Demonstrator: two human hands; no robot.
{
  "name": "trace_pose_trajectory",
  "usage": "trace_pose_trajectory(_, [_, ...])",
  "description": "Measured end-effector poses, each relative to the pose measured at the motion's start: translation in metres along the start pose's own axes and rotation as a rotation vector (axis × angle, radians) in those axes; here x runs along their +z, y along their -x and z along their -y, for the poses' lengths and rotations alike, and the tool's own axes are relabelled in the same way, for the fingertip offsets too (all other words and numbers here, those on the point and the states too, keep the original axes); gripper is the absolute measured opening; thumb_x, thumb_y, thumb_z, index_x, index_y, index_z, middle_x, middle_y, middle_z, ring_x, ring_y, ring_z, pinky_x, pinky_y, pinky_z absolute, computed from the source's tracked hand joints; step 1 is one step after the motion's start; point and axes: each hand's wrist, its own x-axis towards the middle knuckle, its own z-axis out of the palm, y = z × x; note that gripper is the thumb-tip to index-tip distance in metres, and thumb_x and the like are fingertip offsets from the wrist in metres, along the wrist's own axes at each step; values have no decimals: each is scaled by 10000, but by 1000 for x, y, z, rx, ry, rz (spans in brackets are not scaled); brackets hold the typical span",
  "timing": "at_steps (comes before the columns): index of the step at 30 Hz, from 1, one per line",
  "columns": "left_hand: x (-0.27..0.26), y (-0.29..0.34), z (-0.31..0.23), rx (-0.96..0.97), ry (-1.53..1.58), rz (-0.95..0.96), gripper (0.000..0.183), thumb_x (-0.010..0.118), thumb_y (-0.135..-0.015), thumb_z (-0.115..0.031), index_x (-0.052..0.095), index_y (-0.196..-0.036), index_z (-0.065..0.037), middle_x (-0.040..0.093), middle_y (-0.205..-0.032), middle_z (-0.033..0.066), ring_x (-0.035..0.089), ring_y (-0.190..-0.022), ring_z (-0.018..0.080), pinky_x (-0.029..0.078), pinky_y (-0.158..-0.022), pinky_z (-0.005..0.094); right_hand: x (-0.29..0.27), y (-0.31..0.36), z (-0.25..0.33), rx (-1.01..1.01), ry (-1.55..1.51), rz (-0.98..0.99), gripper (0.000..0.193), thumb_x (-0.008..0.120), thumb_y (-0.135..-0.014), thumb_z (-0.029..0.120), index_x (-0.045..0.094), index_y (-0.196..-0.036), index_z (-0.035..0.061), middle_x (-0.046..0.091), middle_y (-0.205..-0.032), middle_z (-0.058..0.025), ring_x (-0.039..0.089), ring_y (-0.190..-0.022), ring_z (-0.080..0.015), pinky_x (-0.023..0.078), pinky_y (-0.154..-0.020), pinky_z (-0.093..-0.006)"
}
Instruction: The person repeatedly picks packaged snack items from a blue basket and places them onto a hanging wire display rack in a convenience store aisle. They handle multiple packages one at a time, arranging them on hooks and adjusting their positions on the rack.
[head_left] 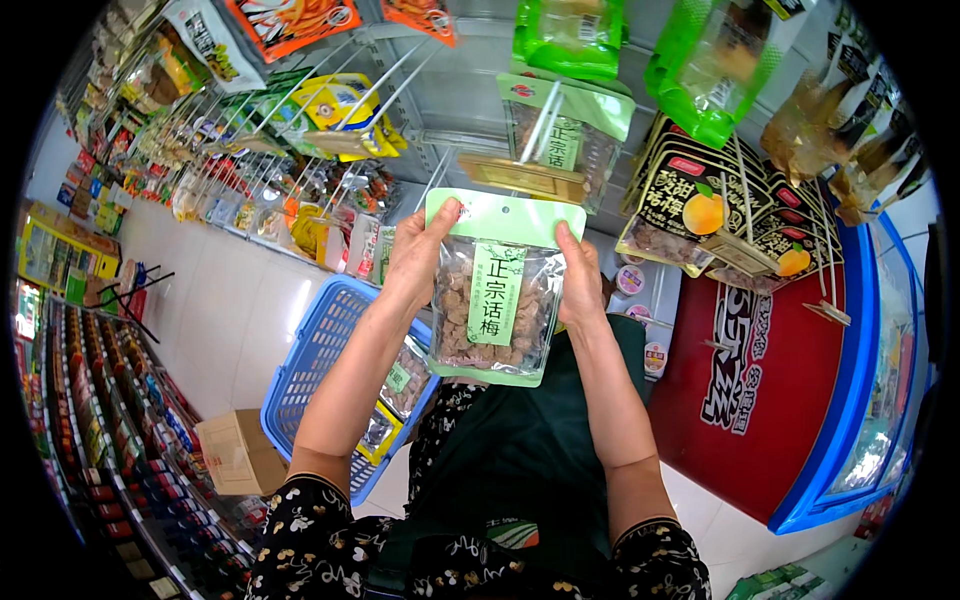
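Observation:
Between my hands is a clear snack bag [500, 290] with a pale green top, filled with brown dried plums. My left hand [412, 255] grips its upper left edge, thumb on the front. My right hand [583, 275] pinches the upper right edge the same way. The bag is upright and faces me. Just beyond it, a similar green-topped bag [595, 150] hangs on a metal hook with a yellowish tag holder [525, 178]. Below my left forearm is a blue plastic basket [312, 335] with snack bags inside, one of them green-labelled.
Black bags with orange fruit pictures [690, 205] hang on hooks at the right, above a red panel [720, 350] and a blue-framed freezer [835, 470]. Bare metal hooks [300, 90] stick out at the upper left. A cardboard box [232, 452] stands beside the basket, near packed shelves [130, 440].

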Motion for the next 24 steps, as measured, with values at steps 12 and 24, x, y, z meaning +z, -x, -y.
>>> trace_pose_trajectory(12, [27,-33,-12,335,163,179,225,577,-896,-226,628,-935,-11,648,-872,27,561,-756,65,443,-695,228,18,-9,39,-351,240,55,334,488,-944,282,631,-985,-18,639,-927,-25,548,-809,-64,431,-716,-230])
trace_pose_trajectory(24, [34,-45,-16,300,83,165,228,604,-881,-253,638,-841,-31,635,-763,-6,519,-659,34,410,-608,203,13,-21,39,-294,149,1,323,507,-935,282,633,-978,-13,642,-919,-37,554,-786,-74,440,-711,-240])
